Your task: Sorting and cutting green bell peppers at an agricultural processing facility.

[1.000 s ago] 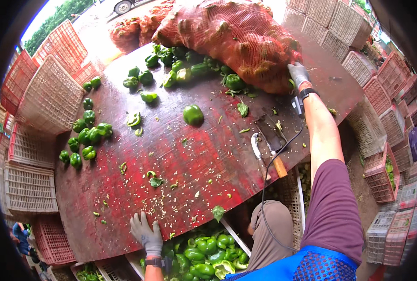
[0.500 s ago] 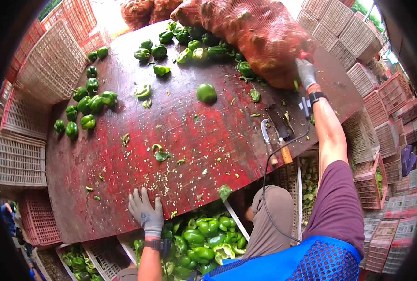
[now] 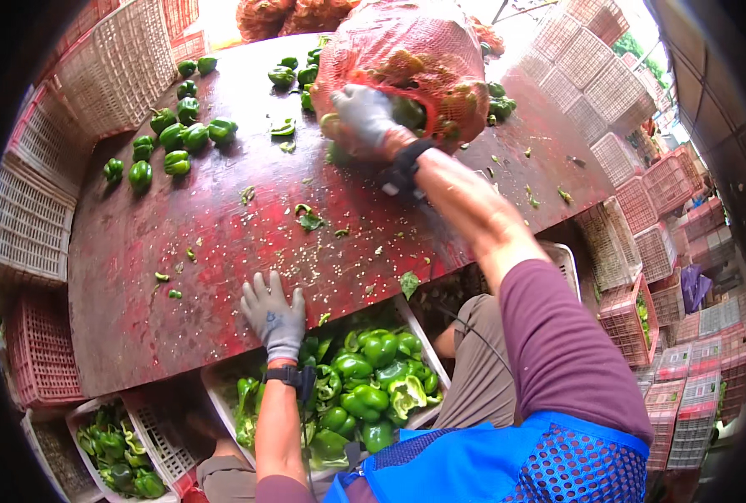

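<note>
A large red mesh sack point(image 3: 415, 50) of green bell peppers rests on the far middle of the red table point(image 3: 230, 277), its open mouth toward me. My right hand point(image 3: 363, 116), gloved in grey, is closed on the left edge of the mouth; some fingertips are hidden against the mesh. Inside the opening a dark green pepper shows. Near the table's front edge, my gloved left hand point(image 3: 274, 317) lies flat with fingers spread, holding nothing. Just below it stands a crate point(image 3: 434, 356) of cut green peppers point(image 3: 365, 402). My right forearm covers most of the place where the knives lay.
Loose green bell peppers point(image 3: 176, 162) sit at the table's left. Seeds and scraps litter the top. Stacked plastic crates point(image 3: 29, 222) line the left side, and more crates point(image 3: 595, 63) rise at the right. Another pepper crate point(image 3: 78, 417) stands at lower left. More mesh sacks point(image 3: 264, 17) lie beyond.
My right hand has moved left across the table with the sack's mouth, which now faces me. The half pepper mid-table is no longer plainly visible. My left hand stays flat on the table.
</note>
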A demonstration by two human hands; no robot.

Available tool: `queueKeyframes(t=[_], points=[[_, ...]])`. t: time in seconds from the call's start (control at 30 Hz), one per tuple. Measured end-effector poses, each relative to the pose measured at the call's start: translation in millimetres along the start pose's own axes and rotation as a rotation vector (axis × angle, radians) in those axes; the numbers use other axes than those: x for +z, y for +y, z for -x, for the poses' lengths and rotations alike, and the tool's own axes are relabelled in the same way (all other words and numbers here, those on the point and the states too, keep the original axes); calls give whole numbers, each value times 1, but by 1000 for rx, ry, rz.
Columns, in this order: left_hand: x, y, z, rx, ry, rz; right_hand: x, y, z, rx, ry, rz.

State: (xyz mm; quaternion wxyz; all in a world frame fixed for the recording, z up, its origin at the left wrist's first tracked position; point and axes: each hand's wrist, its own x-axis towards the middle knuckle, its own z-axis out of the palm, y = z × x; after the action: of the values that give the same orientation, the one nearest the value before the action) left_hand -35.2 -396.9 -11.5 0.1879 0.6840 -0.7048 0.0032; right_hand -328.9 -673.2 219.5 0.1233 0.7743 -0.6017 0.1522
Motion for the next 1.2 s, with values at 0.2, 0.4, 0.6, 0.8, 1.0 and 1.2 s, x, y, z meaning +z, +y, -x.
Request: queueKeyframes(t=[0.2, 0.4, 0.6, 0.8, 1.0, 1.2], points=[[-17, -29, 24, -51, 7, -35, 17, -143, 54, 450, 152, -506], [-14, 10, 28, 19, 40, -16, 25, -83, 191, 160, 120, -293], [-12, 15, 42, -1, 23, -102, -14, 48, 364, 121, 20, -126], [5, 39, 49, 17, 41, -122, -15, 244, 404, 701, -313, 137], [-6, 108, 22, 123, 3, 66, 2, 339, 420, 725, -361, 30], [-18, 237, -63, 267, 18, 673, -24, 331, 452, 860, 19, -232]])
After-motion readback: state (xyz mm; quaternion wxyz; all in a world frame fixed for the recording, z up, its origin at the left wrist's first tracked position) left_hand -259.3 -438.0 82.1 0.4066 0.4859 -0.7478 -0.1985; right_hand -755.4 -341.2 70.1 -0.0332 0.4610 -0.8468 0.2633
